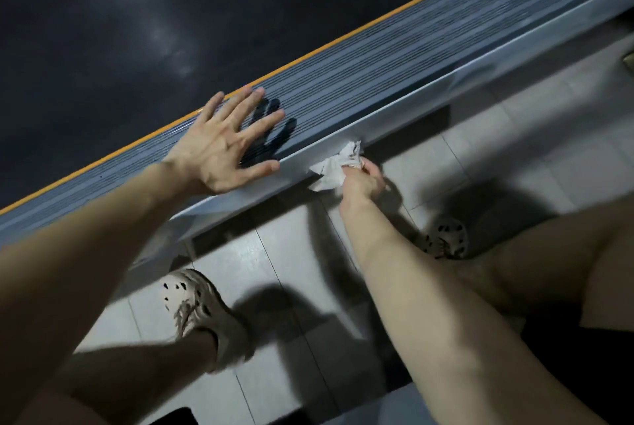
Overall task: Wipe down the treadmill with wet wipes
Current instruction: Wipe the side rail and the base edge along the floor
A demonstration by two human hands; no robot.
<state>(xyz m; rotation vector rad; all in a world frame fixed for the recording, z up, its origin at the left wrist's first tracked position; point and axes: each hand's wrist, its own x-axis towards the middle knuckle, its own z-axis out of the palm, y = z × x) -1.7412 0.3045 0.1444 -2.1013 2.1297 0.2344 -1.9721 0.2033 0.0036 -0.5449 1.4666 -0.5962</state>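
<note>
Two bare hands are out over the near edge of the treadmill point(446, 33), well apart from one another. Farthest left, the dark belt point(103, 30) runs up and away, bordered by a thin orange stripe point(308, 54). Next to that stripe lies the grey ribbed side rail point(343, 85), slanting from lower left to upper right. The left hand point(223, 147) is spread wide over this rail, fingers straight and splayed, holding nothing, with its thumb at the rail's outer edge. A dark hand-shaped shadow falls on the ribs just beyond the fingers, and I cannot tell whether the palm truly presses down. Below it, a pale perforated clog point(195, 304) stands on the light tiled floor point(514, 136). To the right of the left hand, a crumpled white wet wipe point(338, 165) sits against the rail's smooth outer face, just under the ribbed top. The right hand point(363, 181) has its fingers curled round the wet wipe, holding it to that face. Farther right, a second clog point(446, 239) rests on the tiles.
</note>
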